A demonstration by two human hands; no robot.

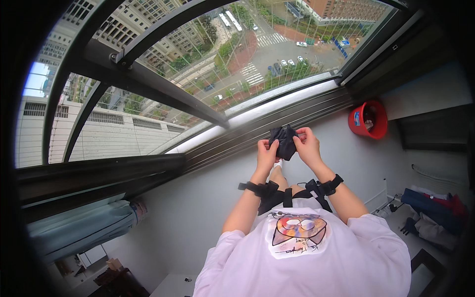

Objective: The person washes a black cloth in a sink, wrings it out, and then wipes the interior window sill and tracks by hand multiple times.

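A small piece of black fabric [285,147] is stretched between my two hands, creased and hanging in front of my body. My left hand [268,153] pinches its left edge between thumb and fingers. On the opposite edge, my right hand [307,145] grips the cloth the same way. What kind of garment or cloth it is, I cannot tell. Black straps with small devices circle both wrists, the left strap [259,188] and the right strap [331,184]. Just beyond the fabric runs the dark window track [237,143].
A red bucket [367,120] with something inside stands at the right by the wall. A dark-framed window [170,100] stretches ahead, with a street far below. Light blue curtains [92,226] hang at left. Clothes [430,211] are piled at right.
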